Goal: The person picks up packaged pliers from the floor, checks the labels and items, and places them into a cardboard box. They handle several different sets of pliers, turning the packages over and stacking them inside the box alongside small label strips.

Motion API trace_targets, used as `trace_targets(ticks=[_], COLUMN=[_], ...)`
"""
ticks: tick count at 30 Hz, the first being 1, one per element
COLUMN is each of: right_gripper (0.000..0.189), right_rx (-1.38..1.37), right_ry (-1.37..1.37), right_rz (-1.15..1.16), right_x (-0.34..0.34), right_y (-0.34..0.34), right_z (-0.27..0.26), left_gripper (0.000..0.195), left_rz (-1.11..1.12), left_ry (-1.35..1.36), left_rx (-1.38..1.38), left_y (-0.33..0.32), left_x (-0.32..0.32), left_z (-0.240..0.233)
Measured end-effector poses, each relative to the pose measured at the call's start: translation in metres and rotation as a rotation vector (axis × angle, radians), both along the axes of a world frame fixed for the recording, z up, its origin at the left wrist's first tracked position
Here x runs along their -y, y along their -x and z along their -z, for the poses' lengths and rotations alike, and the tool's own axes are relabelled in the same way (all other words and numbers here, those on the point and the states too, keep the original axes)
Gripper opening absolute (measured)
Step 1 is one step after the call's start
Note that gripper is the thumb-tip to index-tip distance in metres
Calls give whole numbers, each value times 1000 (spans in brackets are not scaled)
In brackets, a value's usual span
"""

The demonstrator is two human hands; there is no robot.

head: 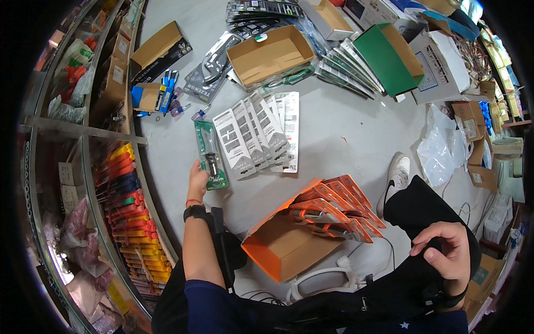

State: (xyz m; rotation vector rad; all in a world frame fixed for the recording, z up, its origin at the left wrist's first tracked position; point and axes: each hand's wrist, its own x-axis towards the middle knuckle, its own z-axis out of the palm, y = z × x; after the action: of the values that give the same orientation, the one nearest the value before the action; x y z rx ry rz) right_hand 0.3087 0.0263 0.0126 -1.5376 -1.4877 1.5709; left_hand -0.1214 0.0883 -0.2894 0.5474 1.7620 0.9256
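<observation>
My left hand [197, 180] grips the lower left edge of a green blister pack of pliers [211, 156], which lies on or just over the grey floor. Right beside it, several white-backed blister cards [254, 133] are fanned out in an overlapping row. My right hand [446, 246] hangs over my right knee with fingers curled and apart, and nothing in it. Between my legs, an orange cardboard box [267, 250] stands open, with several orange tool packs [333, 204] leaning out at its upper right.
Open brown box [271, 56], black box [160, 52], green box [388, 60] and more blister packs [346, 69] lie farther out. Small screwdrivers [201, 112] lie near a blue-edged box [150, 98]. Metal shelving [87, 129] with coloured-handle tools borders the left. A plastic bag [436, 146] lies at right.
</observation>
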Motion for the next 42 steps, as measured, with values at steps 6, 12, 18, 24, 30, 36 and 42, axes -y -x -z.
trace_targets(ticks=[6,12,18,24,30,36,42], right_gripper=[17,16,17,17,19,19,17], right_rx=[13,-10,-12,-24,39,22,78], right_ry=[-11,2,15,47,-27,-26,-54], right_rz=[-46,-116,-135,-136,-171,-156,-132], right_x=[-1,-2,2,6,3,1,2], right_y=[0,-5,-7,-12,-18,-24,-25], right_z=[-4,0,-6,-2,-6,-4,-7], left_gripper=[50,59,74,48,25,30,34], left_rz=[153,321,543,1112,1261,1279,1344], left_ry=[-55,-46,-48,-226,-436,-279,-66], left_rx=[-194,-451,-793,-1042,-1294,-1339,-1245], left_y=[-22,-60,-115,-176,-179,-181,-221], left_x=[-12,-25,-44,-59,-72,-66,-65], left_z=[20,23,5,-20,-14,-5,8])
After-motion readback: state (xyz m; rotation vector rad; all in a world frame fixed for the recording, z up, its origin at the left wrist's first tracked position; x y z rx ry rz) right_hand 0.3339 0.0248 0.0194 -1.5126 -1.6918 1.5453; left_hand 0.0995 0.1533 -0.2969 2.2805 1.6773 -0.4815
